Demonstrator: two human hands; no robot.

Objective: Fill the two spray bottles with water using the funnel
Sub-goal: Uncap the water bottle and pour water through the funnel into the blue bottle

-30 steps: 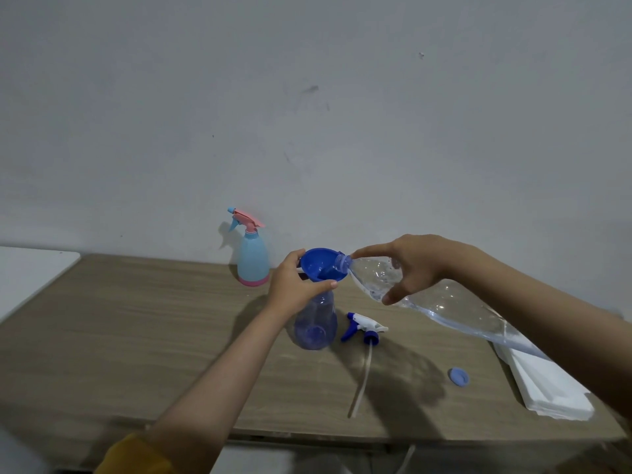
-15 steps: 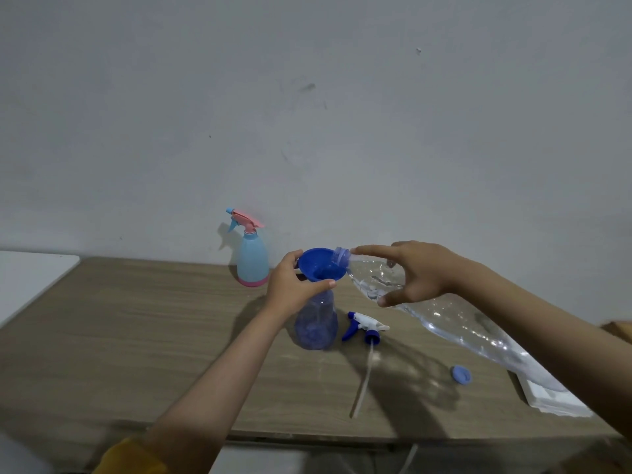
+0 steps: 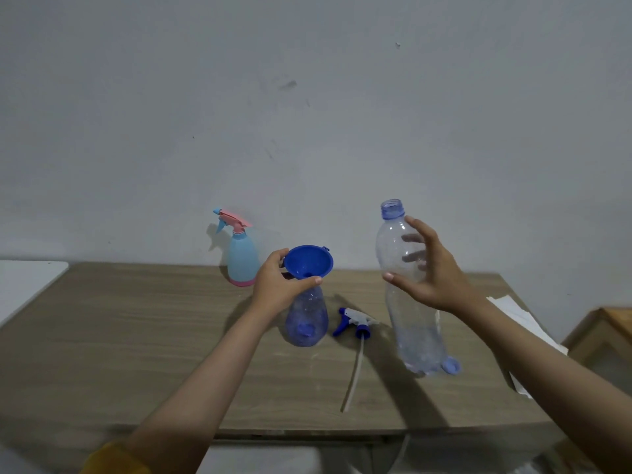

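Observation:
A clear blue spray bottle stands mid-table with its head off and a blue funnel in its neck. My left hand grips the funnel's spout and the bottle's neck. My right hand holds a clear plastic water bottle upright above the table, to the right of the funnel; it looks nearly empty and has no cap. The blue-and-white spray head with its long tube lies on the table between the two bottles. A light blue spray bottle with a pink trigger stands by the wall.
A blue cap lies on the wooden table just behind the water bottle's base. White folded paper lies at the table's right edge. A wooden box sits beyond it, and a white surface at the left.
My right hand has swung the water bottle from its tilted pouring position at the funnel up to upright and away to the right. My left hand has stayed on the funnel.

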